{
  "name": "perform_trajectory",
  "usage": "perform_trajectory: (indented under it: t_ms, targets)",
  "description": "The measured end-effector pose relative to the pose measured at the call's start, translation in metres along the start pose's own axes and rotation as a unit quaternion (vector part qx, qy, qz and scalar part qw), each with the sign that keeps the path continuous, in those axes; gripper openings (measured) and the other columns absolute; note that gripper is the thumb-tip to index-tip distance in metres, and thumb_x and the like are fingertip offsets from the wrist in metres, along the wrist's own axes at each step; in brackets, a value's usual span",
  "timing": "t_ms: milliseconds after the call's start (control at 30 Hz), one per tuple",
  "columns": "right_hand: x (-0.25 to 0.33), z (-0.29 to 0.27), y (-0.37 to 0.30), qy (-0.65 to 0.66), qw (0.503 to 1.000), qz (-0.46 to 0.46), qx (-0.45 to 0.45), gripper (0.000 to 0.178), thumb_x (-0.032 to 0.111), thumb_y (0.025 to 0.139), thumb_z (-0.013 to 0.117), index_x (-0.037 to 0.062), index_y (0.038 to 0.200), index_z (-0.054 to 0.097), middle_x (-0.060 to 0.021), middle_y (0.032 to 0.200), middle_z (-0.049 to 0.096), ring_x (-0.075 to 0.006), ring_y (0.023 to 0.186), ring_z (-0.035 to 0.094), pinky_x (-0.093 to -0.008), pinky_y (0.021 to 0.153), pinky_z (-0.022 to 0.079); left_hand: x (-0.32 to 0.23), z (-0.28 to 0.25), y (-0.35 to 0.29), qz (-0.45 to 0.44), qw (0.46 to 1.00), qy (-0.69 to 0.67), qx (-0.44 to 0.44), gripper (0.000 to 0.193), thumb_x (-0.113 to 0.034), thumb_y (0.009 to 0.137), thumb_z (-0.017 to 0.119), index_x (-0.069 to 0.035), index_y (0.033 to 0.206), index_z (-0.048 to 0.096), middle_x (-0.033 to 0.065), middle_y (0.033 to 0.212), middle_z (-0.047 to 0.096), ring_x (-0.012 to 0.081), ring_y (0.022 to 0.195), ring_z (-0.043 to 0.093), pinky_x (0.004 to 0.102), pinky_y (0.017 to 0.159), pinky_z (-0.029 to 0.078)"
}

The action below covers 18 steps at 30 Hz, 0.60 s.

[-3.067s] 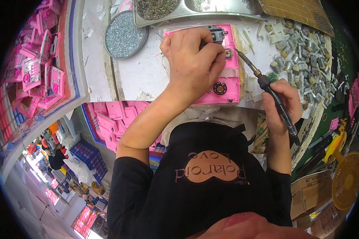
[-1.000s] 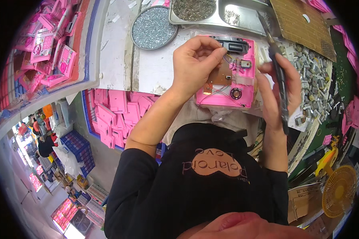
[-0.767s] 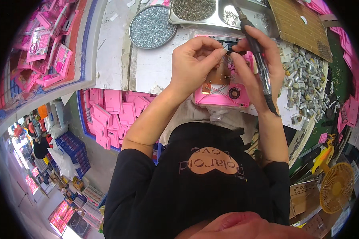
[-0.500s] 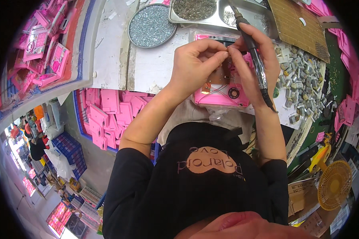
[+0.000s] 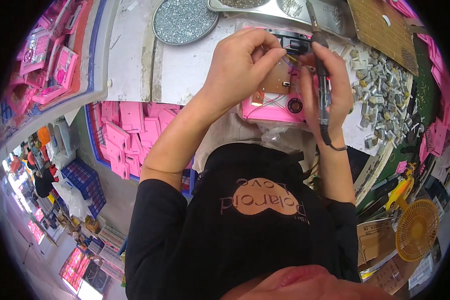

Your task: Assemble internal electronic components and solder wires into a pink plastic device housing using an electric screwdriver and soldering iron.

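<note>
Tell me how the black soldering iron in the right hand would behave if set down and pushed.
The soldering iron would probably roll, as it looks slim and rounded. It seems stiff, running straight through the right hand, while its cord is likely floppy, curving sideways at the lower end.

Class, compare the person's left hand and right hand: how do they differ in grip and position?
The left hand has thumb and fingertips brought together by the brown circuit board, anything between them too small to tell; the right hand plainly holds a soldering iron. The left hand comes over the pink casing from its left side, the right hand from its right. Both are bare.
</note>
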State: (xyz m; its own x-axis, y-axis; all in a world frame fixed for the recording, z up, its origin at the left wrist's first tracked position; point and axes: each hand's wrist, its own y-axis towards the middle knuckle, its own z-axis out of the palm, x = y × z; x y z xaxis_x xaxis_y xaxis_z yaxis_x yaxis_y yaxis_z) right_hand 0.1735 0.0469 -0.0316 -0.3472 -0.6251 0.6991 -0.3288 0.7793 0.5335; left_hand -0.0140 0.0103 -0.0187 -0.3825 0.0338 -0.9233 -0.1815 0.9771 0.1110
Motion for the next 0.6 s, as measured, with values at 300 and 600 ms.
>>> perform_trajectory:
  t_ms: [300,600]
  targets:
    - [0.001,-0.006,-0.010,0.048,0.997,0.044,-0.041,0.044,-0.002,0.081,0.080,0.0044,0.123,0.069,-0.0099,0.097,0.072,-0.0222,0.086,0.068,-0.0356,0.091,0.051,0.000,0.016,0.004,0.097,0.989,0.112,-0.013,0.011,-0.008,0.081,0.073,0.001,0.080,0.066,0.0128,0.091,0.062,0.0289,0.076,0.064,0.0377,0.068,0.053]
    - [-0.015,-0.062,-0.022,0.157,0.986,0.023,-0.046,0.030,-0.001,0.088,0.071,-0.0053,0.117,0.062,-0.0161,0.106,0.068,-0.0229,0.092,0.065,-0.0345,0.089,0.053,-0.007,0.009,0.006,0.026,0.998,0.063,0.010,0.013,-0.007,0.081,0.071,0.003,0.078,0.064,0.0152,0.089,0.057,0.0269,0.073,0.061,0.0352,0.066,0.051]
